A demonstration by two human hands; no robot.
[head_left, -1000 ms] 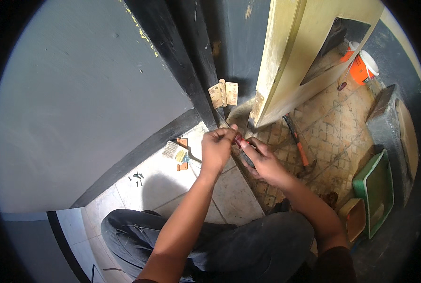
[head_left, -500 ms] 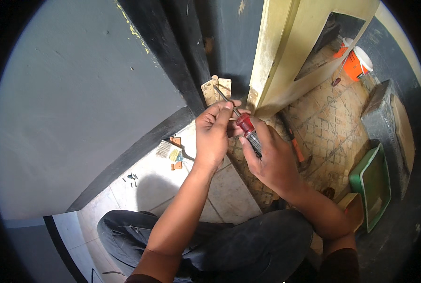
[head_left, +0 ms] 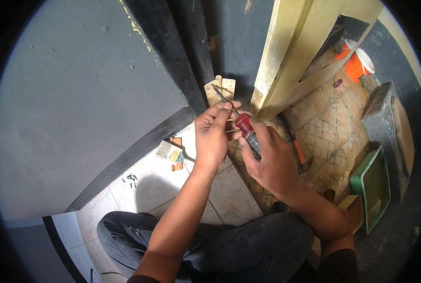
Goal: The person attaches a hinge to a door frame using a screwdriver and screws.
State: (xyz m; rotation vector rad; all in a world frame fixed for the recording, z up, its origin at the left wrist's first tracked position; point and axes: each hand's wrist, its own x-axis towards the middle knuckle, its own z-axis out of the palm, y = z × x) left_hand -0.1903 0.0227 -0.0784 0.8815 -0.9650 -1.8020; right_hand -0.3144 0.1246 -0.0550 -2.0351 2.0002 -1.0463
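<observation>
A screwdriver (head_left: 244, 122) with a red and black handle slants up and to the left, its tip at the left leaf of a cream hinge (head_left: 228, 87). My right hand (head_left: 275, 160) is closed round its handle. With the fingers of my left hand (head_left: 213, 137) I pinch the metal shaft near the handle. The hinge lies open against the dark door frame (head_left: 198, 70), beside the lower edge of a cream door (head_left: 267, 89). Whether a screw sits under the tip is too small to tell.
On the white tiles lie a paintbrush (head_left: 169, 152), an orange hinge (head_left: 177, 166) and several screws (head_left: 132, 178). A hammer (head_left: 297, 147) rests on the patterned floor to the right. Farther right are a green tray (head_left: 377, 188), a grey block (head_left: 385, 127) and orange buckets (head_left: 357, 66).
The view has shifted slightly, so the door and hinge appear a little farther right. Both hands keep the same hold on the screwdriver.
</observation>
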